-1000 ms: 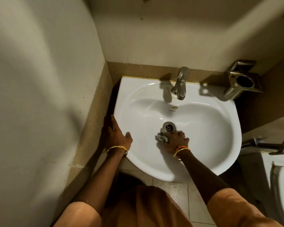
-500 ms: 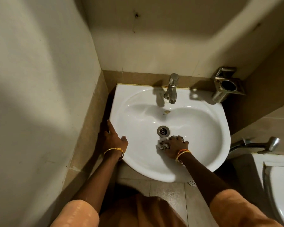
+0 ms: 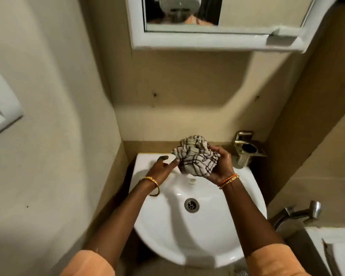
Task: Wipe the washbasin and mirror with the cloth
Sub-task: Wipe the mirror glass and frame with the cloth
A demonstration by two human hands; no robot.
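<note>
The white washbasin (image 3: 213,242) fills the lower middle, its drain (image 3: 191,204) uncovered. Above the basin's back edge my right hand (image 3: 222,166) grips a bunched cream cloth (image 3: 195,158) with dark check lines. My left hand (image 3: 162,167) is beside it, fingers fairly straight, fingertips touching the cloth's left edge. The cloth hides the basin tap. The mirror (image 3: 247,14) in its white frame hangs on the wall at the top, well above both hands.
A metal holder (image 3: 247,151) is fixed to the wall right of the basin. A second tap (image 3: 299,215) and a white fixture (image 3: 341,255) sit at the lower right. Walls close in on the left and right, with a white panel (image 3: 0,110) on the left.
My right hand lifted the cloth from beside the drain up to the basin's back edge. My left hand left the basin rim and came to the cloth. The view tilted up, revealing the mirror.
</note>
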